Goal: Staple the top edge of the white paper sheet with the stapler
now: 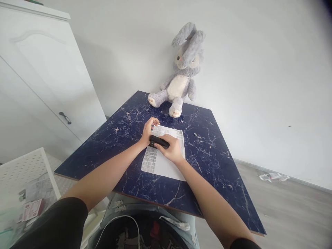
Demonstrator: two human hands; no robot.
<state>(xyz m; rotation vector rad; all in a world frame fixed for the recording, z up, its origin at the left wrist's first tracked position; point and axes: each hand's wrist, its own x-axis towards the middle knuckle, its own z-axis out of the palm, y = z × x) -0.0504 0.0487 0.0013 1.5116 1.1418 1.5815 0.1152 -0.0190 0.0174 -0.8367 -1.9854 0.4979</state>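
Note:
A black stapler point(158, 141) lies across the left part of a sheet of paper point(168, 166) with printed grey blocks along its left side. My right hand point(171, 147) is wrapped round the stapler from the right. At the paper's upper left edge is my left hand point(149, 129), its fingers curved and partly apart beside the stapler's front end. Whether the left fingers pinch the paper's edge is hard to make out. The paper rests on a dark blue marble-patterned table point(207, 162).
A grey plush rabbit point(178, 79) sits at the table's back edge against the wall. Right of the paper lies a small dark piece point(195, 135). A white cabinet point(38, 69) and a white shelf rack point(44, 159) stand at left. Clear plastic packaging point(274, 177) is on the floor.

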